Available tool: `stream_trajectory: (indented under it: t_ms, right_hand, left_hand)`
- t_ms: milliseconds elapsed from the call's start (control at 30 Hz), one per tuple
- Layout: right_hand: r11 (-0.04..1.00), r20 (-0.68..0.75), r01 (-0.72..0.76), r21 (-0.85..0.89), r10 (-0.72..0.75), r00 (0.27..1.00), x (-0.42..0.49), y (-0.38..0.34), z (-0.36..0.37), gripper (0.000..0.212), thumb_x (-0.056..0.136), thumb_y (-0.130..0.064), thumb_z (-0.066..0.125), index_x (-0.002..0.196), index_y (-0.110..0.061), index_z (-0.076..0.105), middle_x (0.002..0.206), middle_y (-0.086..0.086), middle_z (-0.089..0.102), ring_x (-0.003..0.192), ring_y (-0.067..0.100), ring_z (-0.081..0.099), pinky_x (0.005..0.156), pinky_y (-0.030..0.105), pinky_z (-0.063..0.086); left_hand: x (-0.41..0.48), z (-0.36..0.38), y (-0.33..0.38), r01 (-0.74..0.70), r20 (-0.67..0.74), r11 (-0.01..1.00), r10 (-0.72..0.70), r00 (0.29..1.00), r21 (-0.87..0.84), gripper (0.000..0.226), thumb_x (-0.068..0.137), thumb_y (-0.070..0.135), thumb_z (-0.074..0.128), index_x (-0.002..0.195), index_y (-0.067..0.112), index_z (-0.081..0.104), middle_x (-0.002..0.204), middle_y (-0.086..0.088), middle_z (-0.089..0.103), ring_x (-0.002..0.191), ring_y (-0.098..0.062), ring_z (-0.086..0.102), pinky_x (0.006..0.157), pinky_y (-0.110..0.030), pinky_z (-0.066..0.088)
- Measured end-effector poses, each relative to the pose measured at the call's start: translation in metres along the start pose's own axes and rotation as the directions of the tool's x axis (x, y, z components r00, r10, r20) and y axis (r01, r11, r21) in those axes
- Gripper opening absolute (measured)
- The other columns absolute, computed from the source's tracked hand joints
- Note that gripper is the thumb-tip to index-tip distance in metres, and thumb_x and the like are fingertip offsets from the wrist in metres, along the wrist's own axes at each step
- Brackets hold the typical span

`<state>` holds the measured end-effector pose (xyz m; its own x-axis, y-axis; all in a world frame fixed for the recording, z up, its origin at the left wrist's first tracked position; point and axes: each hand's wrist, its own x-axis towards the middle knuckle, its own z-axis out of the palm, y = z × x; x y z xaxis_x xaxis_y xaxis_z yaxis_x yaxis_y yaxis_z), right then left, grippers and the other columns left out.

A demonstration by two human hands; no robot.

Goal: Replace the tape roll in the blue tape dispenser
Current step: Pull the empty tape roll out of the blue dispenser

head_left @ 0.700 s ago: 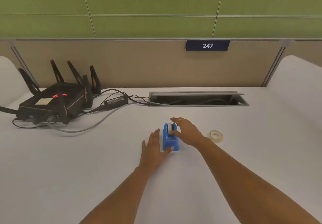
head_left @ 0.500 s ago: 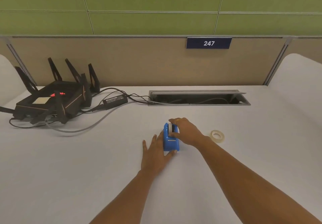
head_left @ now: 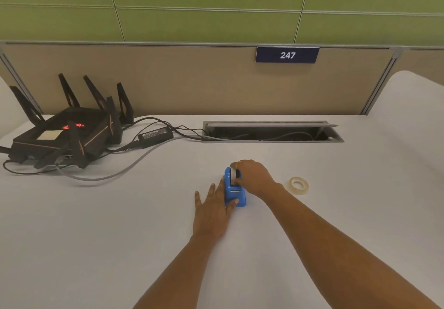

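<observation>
One white roll [head_left: 232, 173] inside blue dispenser [head_left: 235, 194], under right hand [head_left: 254, 176]

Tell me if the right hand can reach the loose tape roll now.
Probably yes. The loose tape roll lies flat on bare desk just right of the right hand, nothing between them. But that hand pinches the mounted roll in the blue dispenser, so it must let go first.
</observation>
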<state>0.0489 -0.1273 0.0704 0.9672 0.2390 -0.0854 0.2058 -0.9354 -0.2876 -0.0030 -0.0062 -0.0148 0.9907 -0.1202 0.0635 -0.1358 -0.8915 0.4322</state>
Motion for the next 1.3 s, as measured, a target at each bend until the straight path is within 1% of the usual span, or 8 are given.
stream_trajectory:
  t_ms: [133,333,533,700,833,1033,1167,1300]
  right_hand:
    - [1.000,-0.021,-0.006,-0.030,0.005,1.000,0.0034,0.0009,-0.0017,0.040,0.087,-0.025,0.056,0.124,-0.012,0.050,0.121,0.012,0.060,0.105,0.028,0.056,0.094,0.034,0.044]
    - [1.000,-0.037,-0.009,-0.001,0.009,0.999,0.0034,0.0045,-0.0051,0.043,0.088,-0.027,0.056,0.127,-0.014,0.048,0.125,0.012,0.058,0.110,0.028,0.054,0.095,0.034,0.043]
    - [1.000,-0.034,-0.014,0.016,0.015,0.999,0.0016,0.0062,-0.0052,0.043,0.087,-0.030,0.057,0.127,-0.016,0.048,0.124,0.011,0.058,0.108,0.028,0.055,0.094,0.035,0.043]
    - [1.000,-0.034,-0.007,-0.024,0.006,0.999,0.0013,0.0044,-0.0055,0.041,0.087,-0.030,0.056,0.125,-0.017,0.047,0.120,0.010,0.060,0.103,0.027,0.058,0.090,0.034,0.045]
    - [1.000,-0.050,-0.001,-0.023,0.000,0.999,0.0004,0.0032,-0.0031,0.034,0.088,-0.024,0.055,0.120,-0.015,0.048,0.114,0.010,0.062,0.096,0.027,0.059,0.086,0.033,0.046]
    - [0.999,-0.033,0.018,-0.033,-0.019,0.999,0.0020,0.0032,-0.0034,0.036,0.088,-0.023,0.056,0.121,-0.014,0.046,0.112,0.012,0.062,0.092,0.027,0.060,0.083,0.032,0.046]
    - [0.999,-0.018,0.021,-0.031,-0.021,1.000,0.0049,0.0041,-0.0035,0.035,0.089,-0.025,0.054,0.121,-0.013,0.046,0.113,0.012,0.061,0.093,0.027,0.059,0.083,0.032,0.045]
    - [1.000,0.015,0.018,-0.025,-0.018,1.000,0.0057,0.0061,-0.0036,0.037,0.091,-0.027,0.051,0.124,-0.013,0.045,0.118,0.012,0.060,0.099,0.028,0.058,0.088,0.034,0.045]
  left_hand:
    - [-0.0004,-0.0023,0.0015,0.001,0.003,1.000,-0.001,1.000,-0.030,0.060,0.093,0.051,0.023,0.143,0.027,-0.001,0.152,0.005,0.025,0.143,-0.013,0.012,0.116,-0.046,-0.007]
    - [-0.0019,-0.0049,0.0034,0.006,0.019,1.000,-0.005,1.000,-0.024,0.061,0.093,0.051,0.023,0.143,0.027,0.000,0.153,0.005,0.024,0.143,-0.013,0.010,0.116,-0.046,-0.007]
    - [-0.0024,-0.0064,0.0045,0.009,0.028,1.000,-0.008,1.000,-0.017,0.062,0.092,0.053,0.021,0.143,0.027,-0.001,0.153,0.005,0.024,0.143,-0.013,0.010,0.116,-0.046,-0.007]
    - [-0.0025,-0.0049,0.0033,0.009,0.022,1.000,-0.009,1.000,-0.011,0.062,0.091,0.054,0.020,0.143,0.027,0.000,0.152,0.006,0.025,0.143,-0.012,0.010,0.116,-0.046,-0.007]
    - [-0.0011,-0.0035,0.0030,0.014,0.021,1.000,-0.014,1.000,-0.003,0.062,0.091,0.054,0.020,0.143,0.027,0.000,0.152,0.006,0.025,0.143,-0.012,0.010,0.116,-0.046,-0.006]
    - [-0.0004,-0.0027,0.0030,0.014,0.021,1.000,-0.014,1.000,0.005,0.061,0.091,0.054,0.019,0.143,0.028,0.000,0.152,0.006,0.024,0.143,-0.012,0.010,0.116,-0.046,-0.006]
    - [-0.0011,-0.0030,0.0026,0.016,0.023,1.000,-0.016,1.000,0.011,0.061,0.092,0.054,0.019,0.143,0.027,0.000,0.153,0.006,0.024,0.143,-0.012,0.010,0.116,-0.046,-0.006]
    - [-0.0022,-0.0050,0.0042,0.016,0.027,1.000,-0.016,1.000,0.009,0.062,0.091,0.054,0.020,0.143,0.027,0.000,0.153,0.006,0.022,0.144,-0.012,0.010,0.116,-0.046,-0.006]
